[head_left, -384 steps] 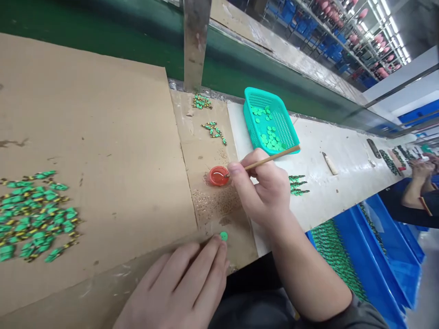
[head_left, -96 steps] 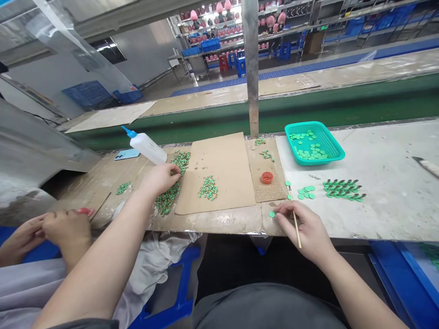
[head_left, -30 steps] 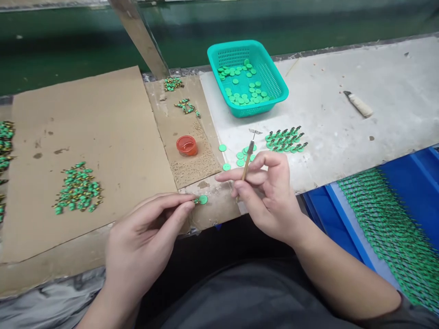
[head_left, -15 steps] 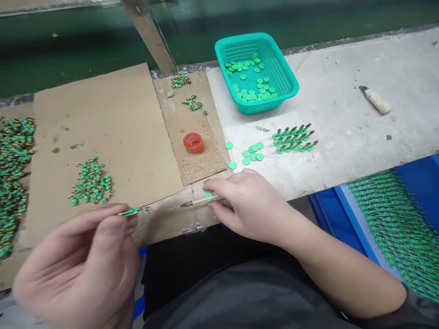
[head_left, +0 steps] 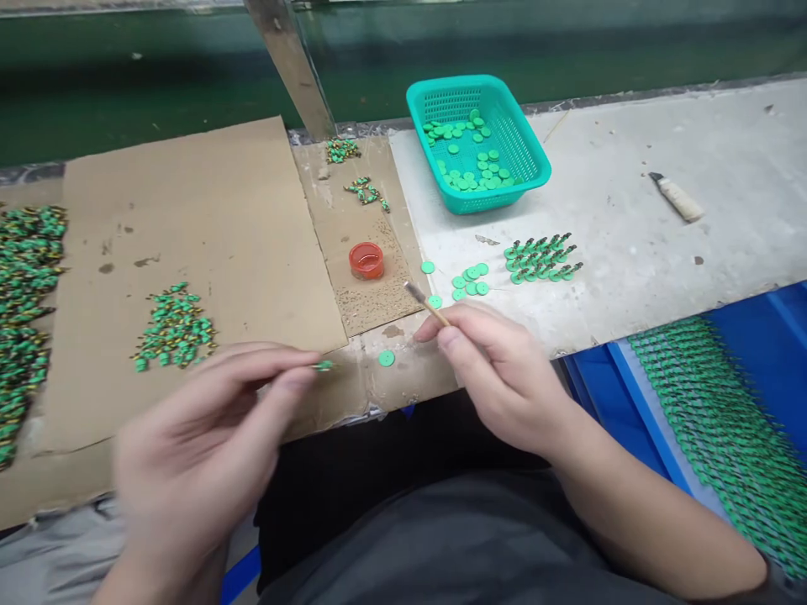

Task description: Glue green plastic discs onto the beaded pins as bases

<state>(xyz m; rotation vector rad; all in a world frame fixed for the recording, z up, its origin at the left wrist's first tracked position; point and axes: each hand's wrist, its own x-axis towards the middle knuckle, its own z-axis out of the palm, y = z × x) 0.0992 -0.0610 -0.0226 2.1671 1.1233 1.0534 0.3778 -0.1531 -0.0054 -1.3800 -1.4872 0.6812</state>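
Note:
Between the thumb and fingers of my left hand point(head_left: 214, 428) is a small green figurine piece point(head_left: 324, 365), its tip pointing right. My right hand point(head_left: 504, 370) grips a thin paintbrush point(head_left: 429, 306), with its dark bristles pointing up and left. A round green disc point(head_left: 387, 359) with small holes lies on the table edge between my hands. Beyond my right hand are several loose green discs point(head_left: 472, 282) and a block of discs with dark-tipped upright pieces point(head_left: 542, 259). A small red cup point(head_left: 366, 260) of liquid stands on the cardboard strip.
A teal basket point(head_left: 542, 172) of green discs stands at the back. Green and yellow pieces point(head_left: 175, 329) lie on cardboard point(head_left: 208, 193), with a larger heap point(head_left: 25, 311) at far left. A pale-handled knife point(head_left: 681, 200) lies right. A blue crate of finished-looking pieces point(head_left: 719, 420) is below.
My left hand has moved right and up with the green piece. The right hand has left the disc on the table edge and turned the brush upward.

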